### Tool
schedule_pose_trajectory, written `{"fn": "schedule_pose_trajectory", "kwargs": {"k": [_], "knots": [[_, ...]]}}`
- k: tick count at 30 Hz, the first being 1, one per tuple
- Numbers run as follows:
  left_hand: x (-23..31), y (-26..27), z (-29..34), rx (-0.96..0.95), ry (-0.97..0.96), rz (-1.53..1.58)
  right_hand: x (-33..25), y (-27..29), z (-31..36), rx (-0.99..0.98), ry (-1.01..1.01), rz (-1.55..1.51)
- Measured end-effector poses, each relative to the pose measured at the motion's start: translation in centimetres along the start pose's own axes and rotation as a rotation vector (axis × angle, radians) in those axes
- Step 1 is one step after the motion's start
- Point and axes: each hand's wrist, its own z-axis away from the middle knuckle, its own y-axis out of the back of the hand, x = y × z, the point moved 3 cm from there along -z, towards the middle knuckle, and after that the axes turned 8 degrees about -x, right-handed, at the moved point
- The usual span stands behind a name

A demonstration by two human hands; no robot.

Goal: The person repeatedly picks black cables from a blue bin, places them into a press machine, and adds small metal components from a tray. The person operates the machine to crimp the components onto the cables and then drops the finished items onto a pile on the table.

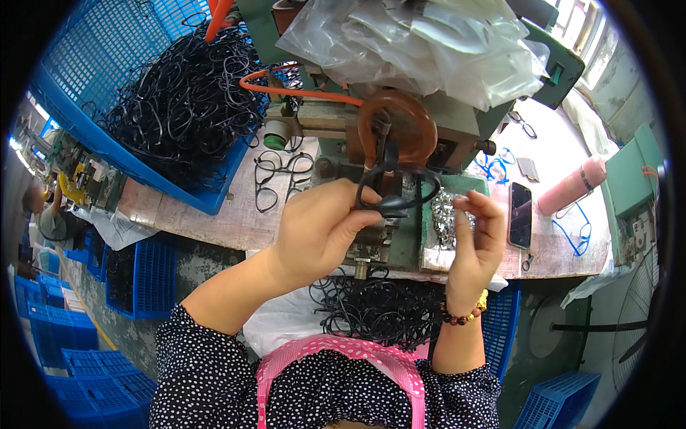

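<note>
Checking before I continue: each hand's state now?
Left hand: closed, pinching a black, rounded, plastic-looking eyeglass frame.
Right hand: partly curled; whether it holds anything small cannot be told.

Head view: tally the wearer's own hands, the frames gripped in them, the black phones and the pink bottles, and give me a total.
Wearer's hands: 2 (left hand, right hand)
Dark frame gripped in the left hand: 1
Black phone on the table: 1
Pink bottle: 1
Total: 5

frame (409,204) in left hand (314,225), before the machine (456,132); crate (136,166) left, phone (520,216) right.
</note>
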Motion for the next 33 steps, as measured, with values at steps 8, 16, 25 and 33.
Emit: {"fn": "schedule_pose_trajectory", "kwargs": {"k": [8,16,25,33], "knots": [[-0.2,-0.2,0.5,0.027,-0.113,-0.082,5.4,5.5,1.4,0.136,-0.211,0.319],[-0.2,-0.3,0.5,0.082,-0.167,-0.102,5.0,2.4,0.7,-0.274,0.122,0.997],[-2.5,1.1,3.8,0.279,-0.094,-0.254,6.8,3.0,1.7,-0.018,0.034,0.676],[-16.2,3.7,10.6,-0.01,0.448,-0.523,7.0,3.0,2.1,0.023,0.088,0.679]]}}
